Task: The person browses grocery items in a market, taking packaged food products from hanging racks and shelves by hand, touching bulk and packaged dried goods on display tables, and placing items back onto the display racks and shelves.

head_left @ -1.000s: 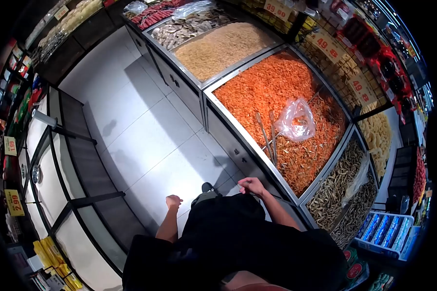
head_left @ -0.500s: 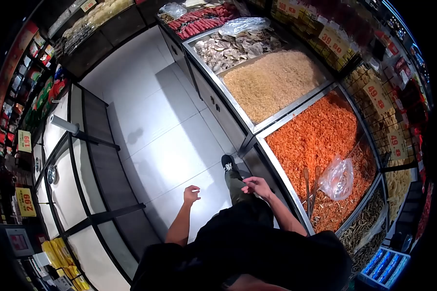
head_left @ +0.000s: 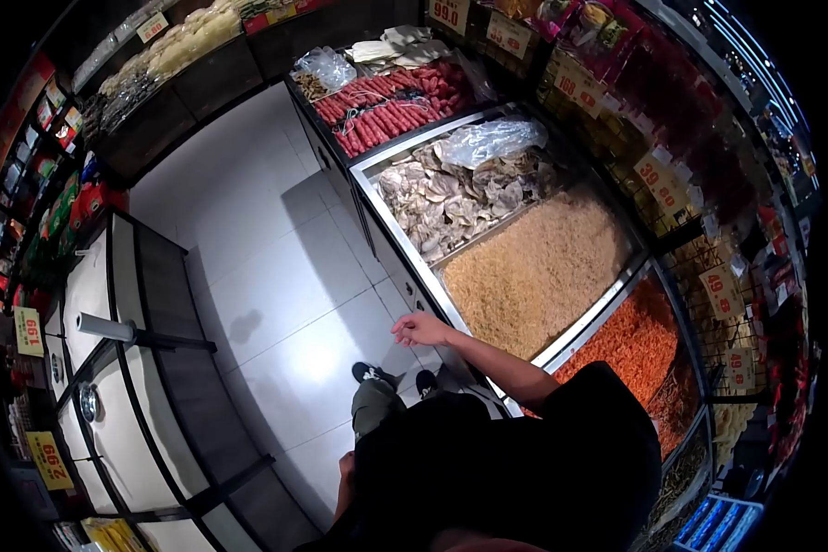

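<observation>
My right hand (head_left: 421, 329) is held out over the floor beside the metal-edged bins, fingers loosely curled and apart, holding nothing. Nearest to it is the bin of small tan dried goods (head_left: 534, 267). Low beside my left trouser leg is my left hand (head_left: 346, 465), mostly hidden by my dark clothing, so its fingers cannot be made out. Orange-red dried goods (head_left: 630, 345) fill the bin nearer my body, and flat grey dried pieces (head_left: 451, 193) lie in the one beyond the tan goods.
Red sausages (head_left: 386, 110) lie in the far bin. A plastic bag (head_left: 492, 143) rests on the grey pieces. The tiled floor (head_left: 276, 276) runs between the bins and a white-topped counter (head_left: 138, 432) at left, with a grey tube (head_left: 106, 327). Price signs hang at right.
The view has moved forward along the bins, bringing the sausages closer. My right hand has reached farther forward. My left hand has dropped back beside my body. Both shoes now show.
</observation>
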`<state>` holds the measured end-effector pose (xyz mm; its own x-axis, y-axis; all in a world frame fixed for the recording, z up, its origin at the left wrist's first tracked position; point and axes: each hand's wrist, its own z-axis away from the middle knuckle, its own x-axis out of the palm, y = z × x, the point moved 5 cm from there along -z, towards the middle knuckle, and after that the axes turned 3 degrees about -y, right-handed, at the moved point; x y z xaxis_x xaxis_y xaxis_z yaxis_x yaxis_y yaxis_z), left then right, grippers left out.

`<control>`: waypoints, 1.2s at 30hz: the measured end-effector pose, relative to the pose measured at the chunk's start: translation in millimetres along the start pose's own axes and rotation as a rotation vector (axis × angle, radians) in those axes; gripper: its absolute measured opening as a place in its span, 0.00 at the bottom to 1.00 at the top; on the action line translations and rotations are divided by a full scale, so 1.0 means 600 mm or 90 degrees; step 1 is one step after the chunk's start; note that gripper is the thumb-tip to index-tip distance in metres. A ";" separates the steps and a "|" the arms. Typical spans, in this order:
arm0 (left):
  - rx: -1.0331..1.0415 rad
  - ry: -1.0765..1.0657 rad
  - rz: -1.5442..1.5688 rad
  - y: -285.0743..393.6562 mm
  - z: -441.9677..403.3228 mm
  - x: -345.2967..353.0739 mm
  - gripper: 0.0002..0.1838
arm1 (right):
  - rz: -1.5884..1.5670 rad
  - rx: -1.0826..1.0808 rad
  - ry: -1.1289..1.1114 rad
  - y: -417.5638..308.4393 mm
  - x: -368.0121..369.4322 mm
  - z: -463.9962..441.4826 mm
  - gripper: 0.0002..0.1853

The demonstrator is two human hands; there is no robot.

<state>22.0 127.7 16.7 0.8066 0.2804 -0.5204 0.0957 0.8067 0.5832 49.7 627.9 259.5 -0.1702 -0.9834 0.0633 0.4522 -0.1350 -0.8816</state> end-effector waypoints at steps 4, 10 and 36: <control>-0.083 -0.048 0.024 -0.001 -0.094 -0.003 0.14 | 0.006 -0.001 0.031 -0.068 -0.067 -0.130 0.13; -0.083 -0.082 0.130 0.018 -0.311 -0.149 0.14 | 0.031 0.197 0.123 0.053 -0.125 -0.288 0.14; -0.118 -0.048 0.364 0.545 -1.116 -0.954 0.15 | 0.078 0.316 0.209 -0.008 -0.374 -1.059 0.15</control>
<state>-798.9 579.0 87.5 0.7401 0.6641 -0.1064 -0.4628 0.6176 0.6359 -470.6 926.7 -47.7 -0.3164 -0.9170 -0.2430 0.8268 -0.1409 -0.5446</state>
